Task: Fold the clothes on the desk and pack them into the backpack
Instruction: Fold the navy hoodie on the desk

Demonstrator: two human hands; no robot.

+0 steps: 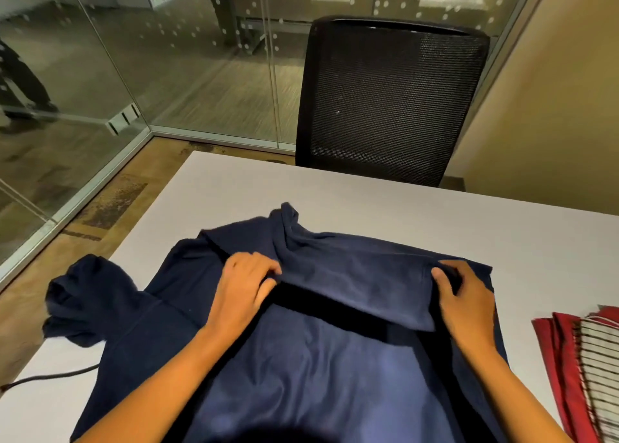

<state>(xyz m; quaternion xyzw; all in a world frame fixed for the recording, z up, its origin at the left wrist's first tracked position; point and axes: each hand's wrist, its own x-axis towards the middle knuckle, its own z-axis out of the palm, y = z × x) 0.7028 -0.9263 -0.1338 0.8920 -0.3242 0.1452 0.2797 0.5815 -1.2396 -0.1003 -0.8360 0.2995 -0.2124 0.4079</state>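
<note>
A navy blue shirt [311, 359] lies spread on the white desk [368, 198]. Its far part is folded over toward me as a flap. My left hand [244, 285] grips the left end of that flap's edge, fingers curled round the cloth. My right hand [464, 295] pinches the right end of the same edge. One sleeve [83, 305] hangs bunched over the desk's left edge. A folded red garment with a striped one on top [582, 369] sits at the desk's right. No backpack is in view.
A black mesh office chair [388, 101] stands behind the desk's far edge. Glass partition walls [100, 74] run along the left and back. A dark cable [50, 377] lies on the desk at the near left.
</note>
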